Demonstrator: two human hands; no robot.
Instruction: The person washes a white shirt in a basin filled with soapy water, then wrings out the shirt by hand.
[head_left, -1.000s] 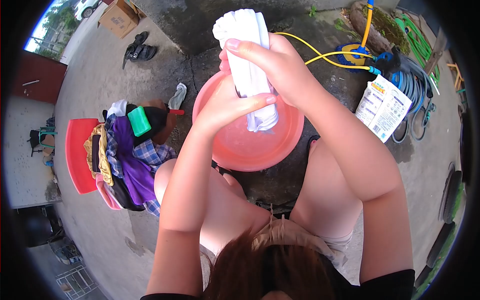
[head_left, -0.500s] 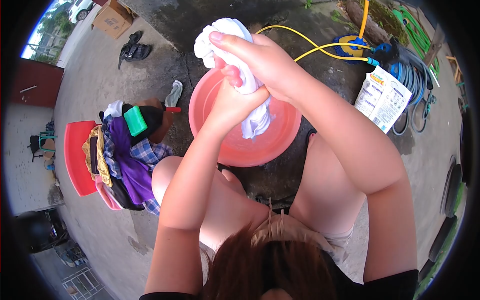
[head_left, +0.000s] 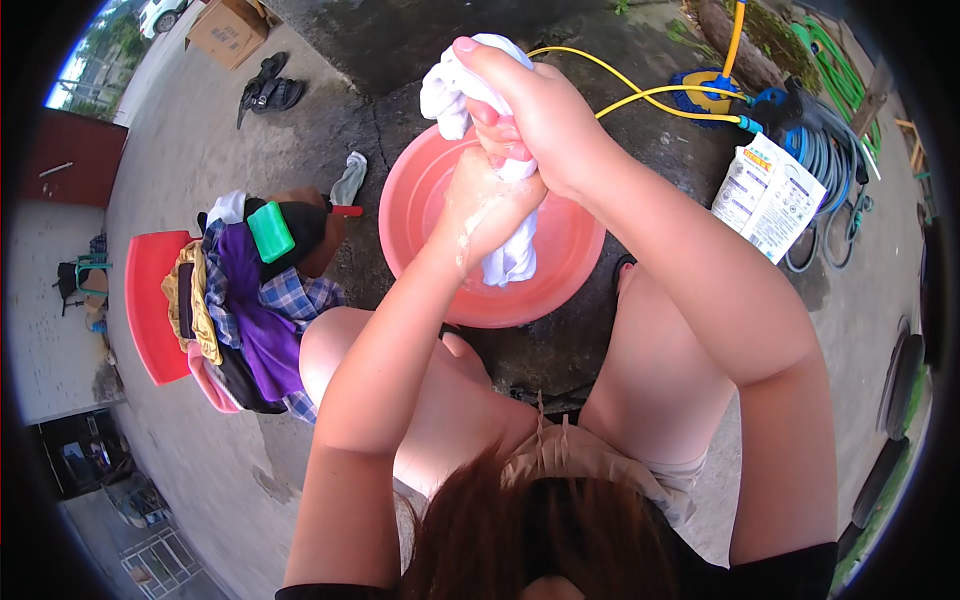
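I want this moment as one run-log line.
left hand: gripping; right hand: gripping; held: bunched white cloth; below: round pink plastic basin

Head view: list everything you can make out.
White cloth: one, white, in both hands
Basin: one, pink, ground ahead
Chair: one, red, left
Clothes: several, mixed colours, on chair
Block: one, green, on clothes
Small item: one, greyish, beside basin
Sandals: two, black, upper left
Carton: one, brown, upper left
Car: one, white, upper left
Packet: one, white, right of basin
Hoses: several, yellow, grey, green, upper right
Mop head: one, blue-yellow, upper right
Legs: two, bare, below basin
Left grip: one, bare, on cloth
Right grip: one, bare, on cloth, higher
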